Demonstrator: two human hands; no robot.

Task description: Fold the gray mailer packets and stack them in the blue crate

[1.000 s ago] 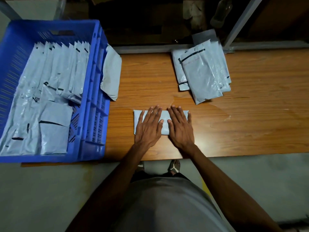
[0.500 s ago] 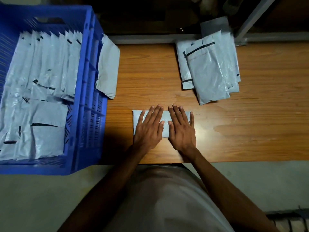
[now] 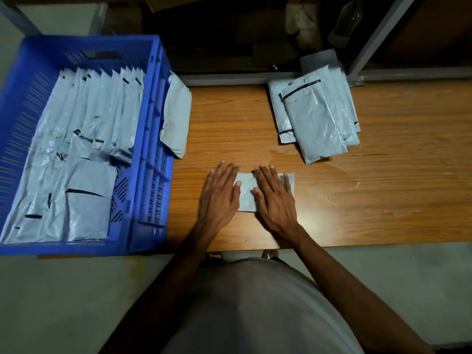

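A folded gray mailer packet (image 3: 245,192) lies flat on the wooden table (image 3: 383,200), near its front edge. My left hand (image 3: 219,195) presses its left end with straight fingers. My right hand (image 3: 274,198) lies flat on its right half, fingers spread. The blue crate (image 3: 150,139) stands at the left, holding several folded gray packets (image 3: 84,139) in rows. A pile of unfolded gray mailers (image 3: 316,116) rests at the back of the table, to the right of my hands.
One gray packet (image 3: 176,116) leans against the crate's right wall, outside it. A metal rail (image 3: 229,77) runs along the table's back edge, with a slanted metal post (image 3: 375,34) at the back right. Dark shelving lies behind.
My hands have slid slightly apart over the folded packet, the left one toward its left end. The camera view has shifted; the packet stays in place.
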